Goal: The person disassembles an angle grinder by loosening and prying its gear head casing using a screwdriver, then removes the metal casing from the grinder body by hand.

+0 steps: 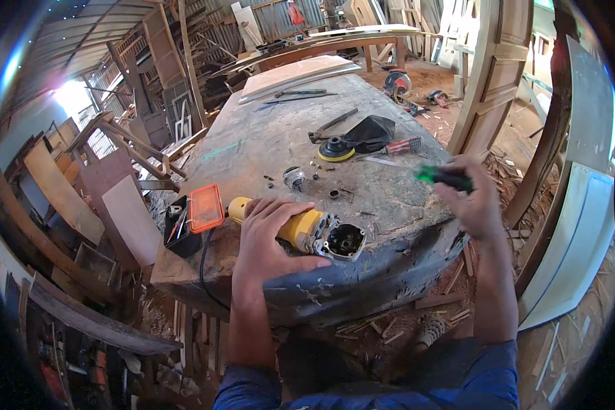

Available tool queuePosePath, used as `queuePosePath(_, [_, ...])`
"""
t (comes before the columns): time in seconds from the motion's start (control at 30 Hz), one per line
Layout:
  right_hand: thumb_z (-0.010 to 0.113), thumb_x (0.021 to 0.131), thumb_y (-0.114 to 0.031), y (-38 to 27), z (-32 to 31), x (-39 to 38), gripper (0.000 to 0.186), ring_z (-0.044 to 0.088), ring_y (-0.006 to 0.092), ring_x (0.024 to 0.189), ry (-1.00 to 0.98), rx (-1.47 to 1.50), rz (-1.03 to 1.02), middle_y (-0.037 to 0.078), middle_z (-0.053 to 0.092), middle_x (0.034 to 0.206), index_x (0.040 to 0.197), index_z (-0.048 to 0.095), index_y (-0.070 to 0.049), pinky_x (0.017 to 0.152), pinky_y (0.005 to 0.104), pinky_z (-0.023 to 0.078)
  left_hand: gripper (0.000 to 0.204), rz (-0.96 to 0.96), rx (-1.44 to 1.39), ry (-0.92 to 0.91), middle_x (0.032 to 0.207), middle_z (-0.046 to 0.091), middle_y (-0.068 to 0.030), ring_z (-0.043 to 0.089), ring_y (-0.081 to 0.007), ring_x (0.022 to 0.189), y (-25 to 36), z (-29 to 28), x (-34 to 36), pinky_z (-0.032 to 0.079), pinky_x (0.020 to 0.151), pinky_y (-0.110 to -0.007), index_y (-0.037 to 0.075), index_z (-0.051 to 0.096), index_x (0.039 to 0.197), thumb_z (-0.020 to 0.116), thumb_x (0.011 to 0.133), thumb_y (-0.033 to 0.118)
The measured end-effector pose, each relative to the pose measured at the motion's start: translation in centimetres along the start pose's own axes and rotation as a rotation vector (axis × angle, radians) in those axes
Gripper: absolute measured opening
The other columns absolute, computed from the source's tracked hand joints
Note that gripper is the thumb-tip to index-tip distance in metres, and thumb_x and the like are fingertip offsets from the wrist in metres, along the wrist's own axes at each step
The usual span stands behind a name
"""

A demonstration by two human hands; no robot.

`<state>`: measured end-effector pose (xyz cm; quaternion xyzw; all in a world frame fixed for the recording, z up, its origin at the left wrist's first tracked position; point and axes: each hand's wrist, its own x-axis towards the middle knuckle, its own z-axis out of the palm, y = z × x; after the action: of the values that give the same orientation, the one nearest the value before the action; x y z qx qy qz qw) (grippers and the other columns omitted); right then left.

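Note:
My left hand [266, 232] is wrapped over the yellow angle grinder body [302, 229] lying at the table's near edge. Its thumb rests along the metal gear housing [343, 240], whose front faces me uncovered, with a dark cavity inside. My right hand [473, 195], raised at the table's right edge, grips a green-and-black screwdriver [445, 178]; motion smears it. Past the grinder sits a detached metal gear head [294, 178]. Small loose parts [335, 194] are scattered beside it. Farther off lies a round sanding pad [336, 149] with a yellow rim.
A black box [179, 229] with an orange lid [206, 207] stands at the table's left edge, near a black cable [203, 263]. A dark pouch [372, 132] and a red-handled screwdriver [403, 145] lie beyond. Wooden door frames [492, 75] lean at right.

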<state>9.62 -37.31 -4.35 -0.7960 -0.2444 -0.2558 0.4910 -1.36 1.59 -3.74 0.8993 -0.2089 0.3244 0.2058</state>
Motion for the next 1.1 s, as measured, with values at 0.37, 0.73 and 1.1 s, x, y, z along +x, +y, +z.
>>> queuePosePath(0.37, [0.091, 0.092, -0.04, -5.9, 4.9, -1.3, 0.063, 0.061, 0.0444, 0.136, -0.35, 0.021, -0.373, 0.023, 0.067, 0.139, 0.139, 0.07, -0.003, 0.115, 0.0518, 0.05, 0.097, 0.008, 0.006, 0.005, 0.119, 0.08, -0.0114, 0.075, -0.034, 0.116, -0.2, -0.1, -0.2, 0.046, 0.112, -0.047, 0.008, 0.08, 0.128, 0.103, 0.049, 0.061])
queuePosePath(0.73, [0.091, 0.091, -0.042, -7.8, 9.1, -3.5, 0.069, 0.071, 0.0448, 0.122, -0.413, 0.115, -0.267, 0.023, 0.075, 0.128, 0.144, 0.07, -0.003, 0.107, 0.0508, 0.055, 0.106, 0.022, -0.024, 0.005, 0.121, 0.081, -0.0115, 0.075, -0.035, 0.118, -0.8, 0.2, -0.3, 0.048, 0.113, -0.048, 0.008, 0.08, 0.129, 0.103, 0.043, 0.065])
queuePosePath(1.1, [0.092, 0.09, -0.03, -8.4, 7.6, -2.2, 0.058, 0.074, 0.0387, 0.116, -0.409, 0.184, -0.248, 0.021, 0.077, 0.123, 0.138, 0.075, -0.003, 0.104, 0.0469, 0.058, 0.098, 0.049, -0.011, 0.036, 0.114, 0.08, -0.0103, 0.074, -0.0338, 0.111, -1.1, 0.0, -0.2, 0.049, 0.108, -0.047, 0.008, 0.08, 0.124, 0.103, 0.048, 0.067])
